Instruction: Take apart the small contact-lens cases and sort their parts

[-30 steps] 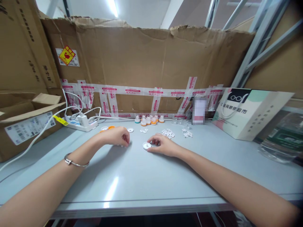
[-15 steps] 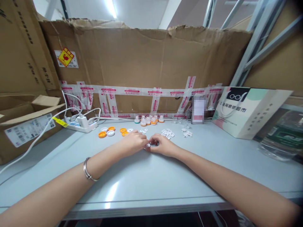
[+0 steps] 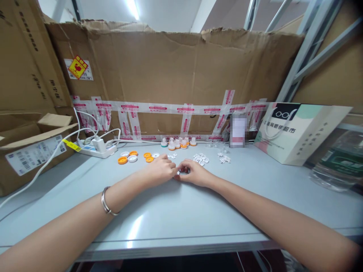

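Note:
My left hand (image 3: 162, 169) and my right hand (image 3: 193, 172) meet fingertip to fingertip on the grey table (image 3: 170, 215). Both are closed in a pinch on a small white cap (image 3: 177, 173), which is mostly hidden between them. Orange and white caps (image 3: 133, 156) lie just left of my left hand. Small white parts (image 3: 200, 159) lie in a scatter behind my right hand. A row of assembled little pieces (image 3: 178, 143) stands at the foot of the cardboard wall.
A taped cardboard wall (image 3: 176, 83) closes the back. A white power strip (image 3: 96, 149) with cables lies at back left beside an open carton (image 3: 31, 149). A printed paper bag (image 3: 300, 132) and a plastic-wrapped bundle (image 3: 337, 166) sit at right.
My left hand moved right from the cap pile to meet my right hand. The white cap that lay by my right fingers is now pinched between both hands.

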`<state>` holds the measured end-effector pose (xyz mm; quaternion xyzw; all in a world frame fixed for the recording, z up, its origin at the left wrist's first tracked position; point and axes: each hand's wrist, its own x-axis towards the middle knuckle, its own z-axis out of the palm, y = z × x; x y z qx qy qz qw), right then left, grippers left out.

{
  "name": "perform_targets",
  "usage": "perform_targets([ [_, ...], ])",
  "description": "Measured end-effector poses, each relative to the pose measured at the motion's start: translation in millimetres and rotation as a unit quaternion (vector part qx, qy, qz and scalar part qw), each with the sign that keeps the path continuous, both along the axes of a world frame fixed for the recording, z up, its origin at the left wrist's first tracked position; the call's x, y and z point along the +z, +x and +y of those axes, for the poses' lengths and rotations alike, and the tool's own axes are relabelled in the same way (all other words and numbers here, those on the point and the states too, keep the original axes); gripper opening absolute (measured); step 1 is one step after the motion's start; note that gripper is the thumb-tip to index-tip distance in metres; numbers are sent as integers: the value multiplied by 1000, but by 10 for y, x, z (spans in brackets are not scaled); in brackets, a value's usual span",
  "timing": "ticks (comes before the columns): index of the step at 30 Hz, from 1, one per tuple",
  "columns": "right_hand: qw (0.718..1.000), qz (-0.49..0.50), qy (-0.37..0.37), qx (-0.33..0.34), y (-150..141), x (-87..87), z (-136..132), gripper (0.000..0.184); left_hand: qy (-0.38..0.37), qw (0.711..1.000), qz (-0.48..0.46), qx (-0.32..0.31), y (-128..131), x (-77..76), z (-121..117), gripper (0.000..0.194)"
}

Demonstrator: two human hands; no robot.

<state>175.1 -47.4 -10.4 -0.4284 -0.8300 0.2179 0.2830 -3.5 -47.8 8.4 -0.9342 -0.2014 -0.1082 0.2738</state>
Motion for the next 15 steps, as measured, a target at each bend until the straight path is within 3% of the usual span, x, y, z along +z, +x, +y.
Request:
perform_targets([
  [15,1000,8,-15,-11,-5,0,-16,26,-117,992,-50,0,-91,47,34,22],
])
